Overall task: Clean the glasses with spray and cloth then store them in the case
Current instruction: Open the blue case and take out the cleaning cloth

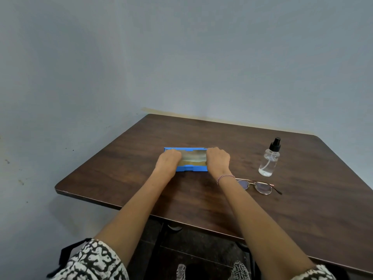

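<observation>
On table [201, 128], left hand [169, 158], right hand [218, 159] clutch blue case [191, 169] ends, fingertips hidden; wrist [225, 176] covers glasses [262, 187] edge

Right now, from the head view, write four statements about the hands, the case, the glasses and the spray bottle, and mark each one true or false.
1. The left hand and the right hand both grip the blue case, one at each end. True.
2. The spray bottle stands upright on the table, to the right of the blue case. True.
3. The glasses are stored inside the blue case. False: they lie on the table, beside the right wrist.
4. The right hand holds the spray bottle. False: the bottle stands alone with neither hand touching it.
</observation>
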### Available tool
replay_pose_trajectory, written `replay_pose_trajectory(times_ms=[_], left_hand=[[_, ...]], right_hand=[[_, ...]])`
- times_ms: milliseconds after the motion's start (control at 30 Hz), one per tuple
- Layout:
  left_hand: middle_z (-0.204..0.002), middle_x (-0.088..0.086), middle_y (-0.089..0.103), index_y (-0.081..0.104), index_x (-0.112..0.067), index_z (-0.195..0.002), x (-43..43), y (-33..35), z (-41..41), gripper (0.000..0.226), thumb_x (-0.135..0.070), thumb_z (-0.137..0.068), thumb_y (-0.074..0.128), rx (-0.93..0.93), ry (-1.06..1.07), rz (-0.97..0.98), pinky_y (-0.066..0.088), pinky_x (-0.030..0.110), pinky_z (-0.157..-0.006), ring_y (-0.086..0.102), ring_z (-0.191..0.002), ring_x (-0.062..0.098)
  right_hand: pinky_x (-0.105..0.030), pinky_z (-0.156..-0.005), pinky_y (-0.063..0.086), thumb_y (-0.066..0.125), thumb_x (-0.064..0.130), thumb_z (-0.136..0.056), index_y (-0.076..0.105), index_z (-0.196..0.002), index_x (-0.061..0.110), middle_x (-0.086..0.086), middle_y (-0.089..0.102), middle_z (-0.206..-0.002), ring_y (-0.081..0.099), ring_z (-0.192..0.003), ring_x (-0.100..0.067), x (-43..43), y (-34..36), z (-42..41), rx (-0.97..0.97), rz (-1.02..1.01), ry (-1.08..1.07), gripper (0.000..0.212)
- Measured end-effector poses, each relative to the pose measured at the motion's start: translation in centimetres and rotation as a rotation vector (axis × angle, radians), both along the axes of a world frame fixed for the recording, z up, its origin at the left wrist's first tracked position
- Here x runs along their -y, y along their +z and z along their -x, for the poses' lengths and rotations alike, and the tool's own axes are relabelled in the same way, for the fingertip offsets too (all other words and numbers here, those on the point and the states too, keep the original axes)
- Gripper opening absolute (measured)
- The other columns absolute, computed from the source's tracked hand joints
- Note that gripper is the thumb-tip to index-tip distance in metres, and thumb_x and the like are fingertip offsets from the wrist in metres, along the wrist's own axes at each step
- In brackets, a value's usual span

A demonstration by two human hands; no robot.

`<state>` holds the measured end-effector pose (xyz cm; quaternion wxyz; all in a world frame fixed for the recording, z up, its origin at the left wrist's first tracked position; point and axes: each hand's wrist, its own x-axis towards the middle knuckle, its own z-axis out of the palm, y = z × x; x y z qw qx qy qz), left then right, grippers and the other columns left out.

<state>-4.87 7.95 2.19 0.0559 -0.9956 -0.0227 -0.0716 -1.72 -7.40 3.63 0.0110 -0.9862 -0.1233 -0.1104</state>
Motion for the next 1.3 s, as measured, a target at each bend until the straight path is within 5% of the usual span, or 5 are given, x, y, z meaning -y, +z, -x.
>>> replay_pose_trajectory(times_ms=[367,567,933,1167,1300], left_hand=[[-0.088,0.010,0.061,0.061,-0.009,-0.092,-2.7,0.4,0.9,0.019,-0.018,-0.094,0.044,0.107,-0.282,0.048,0.043,0.039,-0.069,0.057,-0.082,0.028],[-0.071,0.007,0.062,0.066,-0.009,-0.084,-3.6,-0.8,1.6,0.019,0.000,-0.069,0.072,0.306,-0.419,-0.022,0.045,0.033,-0.043,0.062,-0.057,0.026],[-0.077,-0.009,0.058,0.065,-0.024,-0.079,-2.2,1.0,3.9,0.005,-0.027,-0.082,0.064,0.522,-0.358,0.191,0.041,0.025,-0.044,0.048,-0.077,0.010],[-0.082,0.006,0.069,0.065,-0.010,-0.071,0.7,1.8,4.4,0.012,-0.007,-0.083,0.063,-0.087,-0.136,1.231,0.053,0.032,-0.086,0.063,-0.078,0.012],[-0.071,0.007,0.069,0.062,-0.006,-0.072,3.2,1.8,5.2,0.014,-0.004,-0.086,0.059,-0.292,0.013,1.678,0.058,0.026,-0.067,0.068,-0.064,0.014]], right_hand=[[-0.032,-0.070,0.047,0.061,0.023,-0.085,0.072,-0.090,0.010,-0.010,0.069,-0.092,0.063,-0.088,-0.030,1.9,-1.5,-0.1,-0.063,-0.607,-0.091,0.017],[-0.026,-0.079,0.051,0.070,0.022,-0.082,0.072,-0.090,0.013,-0.002,0.071,-0.082,0.066,-0.083,-0.016,3.1,-1.5,0.0,-0.063,-0.867,-0.050,0.012],[-0.007,-0.065,0.044,0.065,0.013,-0.084,0.067,-0.086,0.010,0.001,0.066,-0.086,0.058,-0.079,-0.008,4.7,-0.7,0.7,-0.072,-1.320,0.045,0.004],[-0.037,-0.072,0.056,0.060,0.005,-0.086,0.061,-0.081,0.017,-0.002,0.062,-0.080,0.059,-0.084,-0.019,5.0,0.3,0.5,-0.270,-1.603,0.001,0.013],[-0.026,-0.069,0.051,0.068,0.012,-0.082,0.060,-0.093,0.020,-0.001,0.066,-0.082,0.057,-0.073,-0.012,5.4,0.7,1.2,-0.111,-1.376,0.083,0.016]])
